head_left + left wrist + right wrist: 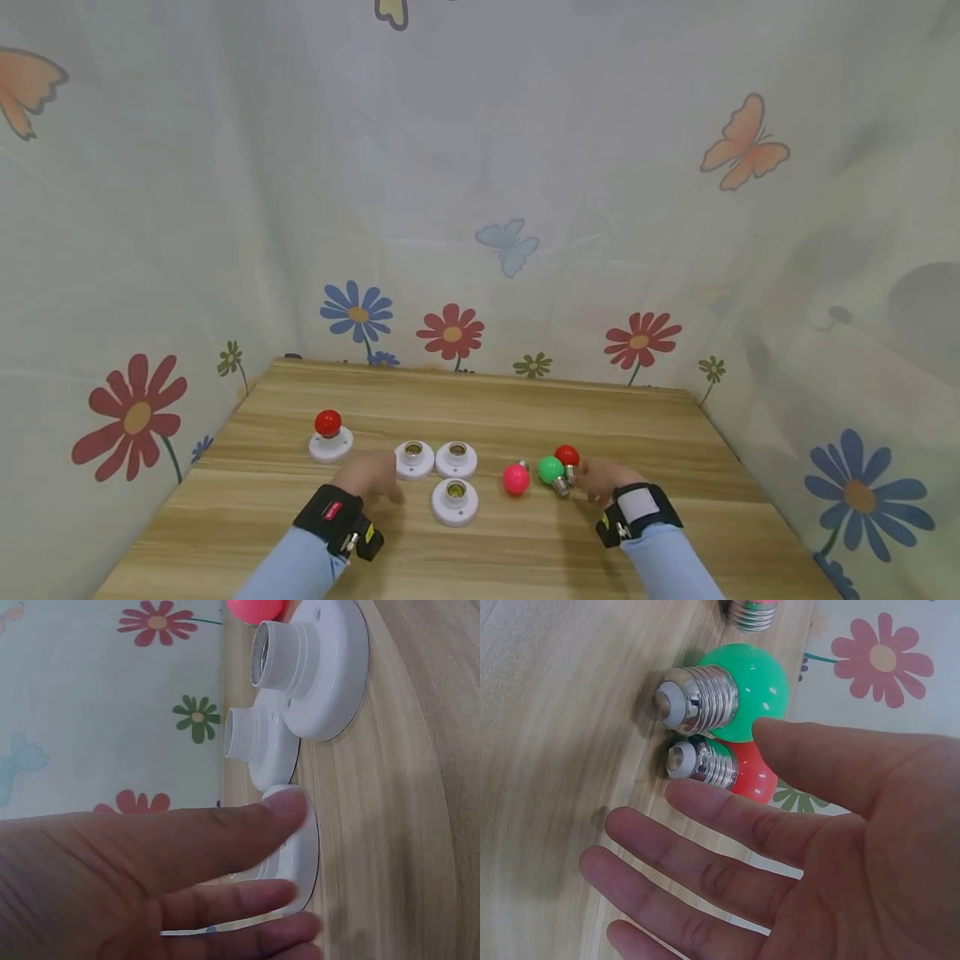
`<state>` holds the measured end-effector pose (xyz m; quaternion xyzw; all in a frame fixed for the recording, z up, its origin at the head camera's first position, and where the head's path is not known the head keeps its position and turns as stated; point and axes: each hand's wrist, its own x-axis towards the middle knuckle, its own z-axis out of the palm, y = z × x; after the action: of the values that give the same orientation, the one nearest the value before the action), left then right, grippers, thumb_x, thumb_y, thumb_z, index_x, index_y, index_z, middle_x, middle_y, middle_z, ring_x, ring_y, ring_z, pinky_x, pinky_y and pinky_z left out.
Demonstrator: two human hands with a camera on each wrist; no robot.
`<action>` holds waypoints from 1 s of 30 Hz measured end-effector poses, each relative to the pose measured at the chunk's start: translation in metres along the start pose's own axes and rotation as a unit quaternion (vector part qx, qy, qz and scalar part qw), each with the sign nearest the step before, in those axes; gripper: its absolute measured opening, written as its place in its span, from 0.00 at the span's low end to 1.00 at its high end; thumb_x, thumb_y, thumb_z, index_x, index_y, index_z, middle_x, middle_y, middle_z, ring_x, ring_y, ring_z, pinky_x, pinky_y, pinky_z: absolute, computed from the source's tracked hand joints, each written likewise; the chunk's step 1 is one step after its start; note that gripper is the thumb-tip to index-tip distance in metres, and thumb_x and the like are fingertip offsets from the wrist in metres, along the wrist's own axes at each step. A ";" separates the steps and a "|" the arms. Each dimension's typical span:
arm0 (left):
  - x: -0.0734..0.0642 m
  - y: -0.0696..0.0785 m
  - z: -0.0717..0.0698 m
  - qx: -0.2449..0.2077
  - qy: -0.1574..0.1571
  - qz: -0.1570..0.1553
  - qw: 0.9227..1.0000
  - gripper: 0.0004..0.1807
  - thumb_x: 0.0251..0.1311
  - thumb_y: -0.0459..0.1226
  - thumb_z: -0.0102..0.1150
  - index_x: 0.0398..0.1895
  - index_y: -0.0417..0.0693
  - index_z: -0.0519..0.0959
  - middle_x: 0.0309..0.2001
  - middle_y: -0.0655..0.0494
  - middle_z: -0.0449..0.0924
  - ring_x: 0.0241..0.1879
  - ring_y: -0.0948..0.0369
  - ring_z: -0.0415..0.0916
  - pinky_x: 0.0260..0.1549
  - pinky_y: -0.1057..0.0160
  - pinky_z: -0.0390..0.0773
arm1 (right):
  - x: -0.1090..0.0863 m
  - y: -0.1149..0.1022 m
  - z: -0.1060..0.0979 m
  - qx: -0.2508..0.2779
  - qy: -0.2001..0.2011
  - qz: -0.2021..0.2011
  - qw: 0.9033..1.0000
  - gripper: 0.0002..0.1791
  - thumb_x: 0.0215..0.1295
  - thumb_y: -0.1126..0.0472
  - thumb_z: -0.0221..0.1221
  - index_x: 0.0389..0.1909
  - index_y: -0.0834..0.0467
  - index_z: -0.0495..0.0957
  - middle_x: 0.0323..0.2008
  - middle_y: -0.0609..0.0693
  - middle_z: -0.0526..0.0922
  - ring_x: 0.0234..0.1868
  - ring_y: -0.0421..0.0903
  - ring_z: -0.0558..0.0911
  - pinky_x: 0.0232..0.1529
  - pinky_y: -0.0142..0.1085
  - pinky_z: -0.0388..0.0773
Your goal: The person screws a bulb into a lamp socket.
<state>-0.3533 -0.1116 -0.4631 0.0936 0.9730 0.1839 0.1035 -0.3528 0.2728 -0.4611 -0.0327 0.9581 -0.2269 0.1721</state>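
My right hand (604, 477), fingers spread, is beside a red bulb (756, 774) and a green bulb (759, 688). Its thumb and index finger come close to both bulbs; whether they touch cannot be told. The two bulbs lie side by side, metal screw ends toward me. A pink bulb (516, 479) lies to their left. Over at the left, my left hand (369, 475) holds nothing, its fingers loosely extended beside a white lamp socket (414, 472). Two more white sockets, one behind (467, 468) and one nearer (454, 515), stand to its right.
Further left on the wooden table (525, 567), another red bulb (327, 423) sits upright in a white socket base (330, 450). A pale curtain (555, 125) printed with flowers and butterflies borders the table's back and sides.
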 end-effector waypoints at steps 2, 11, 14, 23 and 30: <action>0.008 -0.001 0.003 -0.030 0.061 -0.004 0.998 0.16 0.49 0.38 0.70 0.36 0.36 0.78 0.27 0.50 0.76 0.26 0.56 0.72 0.25 0.60 0.72 | 0.000 0.000 0.000 0.001 0.000 0.001 1.000 0.11 0.71 0.59 0.53 0.36 0.65 0.75 0.29 0.56 0.80 0.32 0.50 0.81 0.36 0.42 0.83; 0.053 -0.024 0.035 -0.162 0.121 0.016 0.979 0.58 0.37 0.39 0.80 0.70 0.28 0.55 0.67 0.29 0.60 0.67 0.36 0.59 0.66 0.40 0.61 | -0.001 -0.003 0.003 0.005 0.009 0.005 1.000 0.11 0.70 0.59 0.54 0.36 0.65 0.75 0.30 0.56 0.79 0.32 0.50 0.81 0.34 0.41 0.82; 0.061 -0.035 0.051 -0.169 0.111 0.041 0.979 0.59 0.36 0.41 0.81 0.69 0.26 0.55 0.67 0.28 0.60 0.67 0.36 0.58 0.67 0.40 0.59 | -0.001 -0.004 0.005 0.008 0.008 0.003 1.000 0.11 0.70 0.59 0.54 0.34 0.65 0.75 0.29 0.57 0.79 0.31 0.51 0.82 0.33 0.41 0.82; 0.073 -0.036 0.071 -0.141 0.152 0.053 0.977 0.46 0.38 0.43 0.79 0.60 0.28 0.70 0.56 0.34 0.75 0.57 0.40 0.72 0.59 0.43 0.70 | -0.001 0.000 0.002 0.013 -0.004 0.005 1.000 0.12 0.70 0.60 0.53 0.37 0.66 0.77 0.30 0.57 0.80 0.32 0.50 0.82 0.36 0.42 0.83; 0.063 -0.007 0.033 -0.147 0.110 0.005 0.983 0.32 0.34 0.41 0.81 0.43 0.32 0.79 0.32 0.49 0.78 0.31 0.55 0.73 0.32 0.58 0.76 | -0.004 0.008 -0.001 0.005 0.000 0.019 1.000 0.14 0.70 0.58 0.54 0.43 0.67 0.77 0.31 0.57 0.80 0.33 0.50 0.82 0.36 0.43 0.82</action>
<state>-0.4068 -0.0926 -0.5066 0.0612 0.9405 0.3342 0.0079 -0.3494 0.2805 -0.4629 -0.0137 0.9574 -0.2282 0.1766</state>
